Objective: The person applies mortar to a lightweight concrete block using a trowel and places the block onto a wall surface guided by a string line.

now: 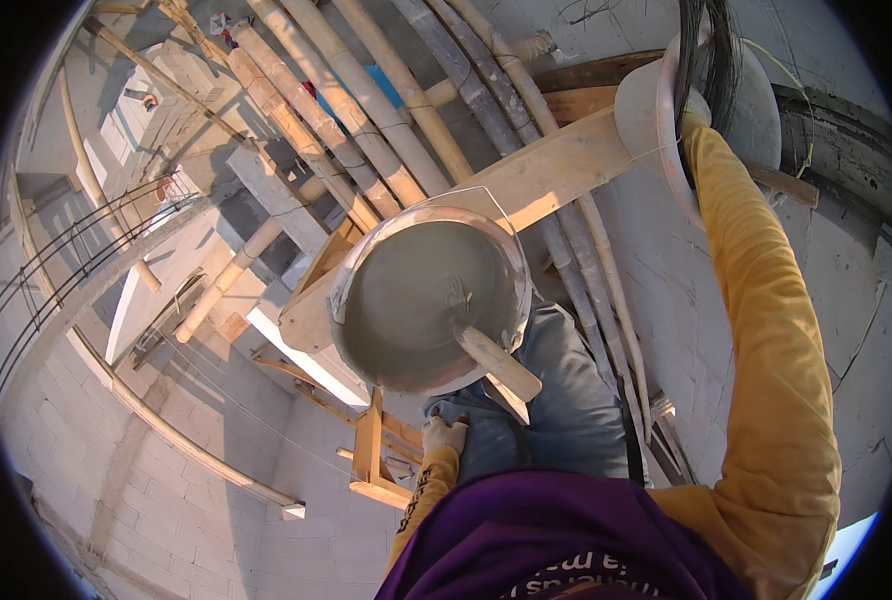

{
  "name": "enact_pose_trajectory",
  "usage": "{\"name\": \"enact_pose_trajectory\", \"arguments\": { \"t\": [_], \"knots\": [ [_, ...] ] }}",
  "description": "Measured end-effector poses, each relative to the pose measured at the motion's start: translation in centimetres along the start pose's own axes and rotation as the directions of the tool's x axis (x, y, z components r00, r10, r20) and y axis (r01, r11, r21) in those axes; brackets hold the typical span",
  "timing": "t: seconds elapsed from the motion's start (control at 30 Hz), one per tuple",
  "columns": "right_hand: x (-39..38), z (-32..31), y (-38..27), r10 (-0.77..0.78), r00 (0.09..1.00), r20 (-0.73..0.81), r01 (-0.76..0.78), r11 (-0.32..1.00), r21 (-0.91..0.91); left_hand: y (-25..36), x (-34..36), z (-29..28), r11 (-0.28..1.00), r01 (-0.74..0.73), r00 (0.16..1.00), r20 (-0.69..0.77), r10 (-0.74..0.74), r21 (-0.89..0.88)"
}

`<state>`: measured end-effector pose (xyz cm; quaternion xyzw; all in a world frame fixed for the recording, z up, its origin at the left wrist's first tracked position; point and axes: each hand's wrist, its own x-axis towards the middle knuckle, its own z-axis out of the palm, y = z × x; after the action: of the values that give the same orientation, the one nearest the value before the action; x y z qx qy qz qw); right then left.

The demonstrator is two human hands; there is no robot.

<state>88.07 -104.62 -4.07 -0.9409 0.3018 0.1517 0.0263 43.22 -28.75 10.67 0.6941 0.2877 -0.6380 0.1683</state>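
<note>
My left hand (445,433), in a pale glove with bare fingertips, rests against the blue jeans (576,400) on my leg. Its fingers are loosely bent and apart, with nothing visible in them. Just above it sits a bucket (338,300) of smooth grey mortar (406,290). A trowel with a wooden handle (498,362) leans in the mortar, its blade mostly sunk. My right arm stretches to the upper right, where my gloved right hand (696,106) reaches into a second, tilted pale bucket (649,105). Dark wires (723,65) hang beside that hand and its fingers are hidden.
A wooden plank (556,165) runs beneath the mortar bucket toward the tilted one. Several bamboo poles (366,90) cross the upper middle. Pale block walls (181,480) and a curved bamboo pole (166,425) lie left, with dark reinforcing bars (76,255) beyond. A small timber frame (368,450) stands beside my left hand.
</note>
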Motion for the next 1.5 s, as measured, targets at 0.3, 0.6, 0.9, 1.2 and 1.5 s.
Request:
{"name": "enact_pose_trajectory", "arguments": {
  "t": [0.3, 0.6, 0.9, 1.2, 1.5],
  "knots": [
    [-0.8, 1.8, -9.2, -0.095, 0.971, 0.218, 0.090, 0.995, 0.031, 0.7, -1.0, 1.9, 0.988, 0.145, 0.989, 0.015, -0.144, -0.061],
    [-0.9, -3.2, -12.0, -0.229, 0.973, 0.008, 0.229, 0.972, -0.047, 1.9, -3.8, -1.2, 0.967, 0.218, 0.976, 0.057, -0.212, -0.135],
    [-7.1, -7.9, -16.5, -0.281, 0.838, -0.467, 0.328, 0.944, 0.020, 1.8, -3.4, 0.0, 0.955, 0.237, 0.970, 0.090, -0.224, -0.180],
    [-8.1, -9.8, -9.5, -0.428, 0.893, -0.139, 0.436, 0.899, 0.030, -0.1, -2.8, -0.4, 0.965, 0.153, 0.988, 0.027, -0.150, -0.214],
    [-23.5, -19.4, -19.0, -0.382, 0.924, -0.009, 0.360, 0.878, -0.317, -3.6, -3.1, 1.3, 0.943, 0.137, 0.988, -0.019, -0.150, -0.304]
  ]
}}
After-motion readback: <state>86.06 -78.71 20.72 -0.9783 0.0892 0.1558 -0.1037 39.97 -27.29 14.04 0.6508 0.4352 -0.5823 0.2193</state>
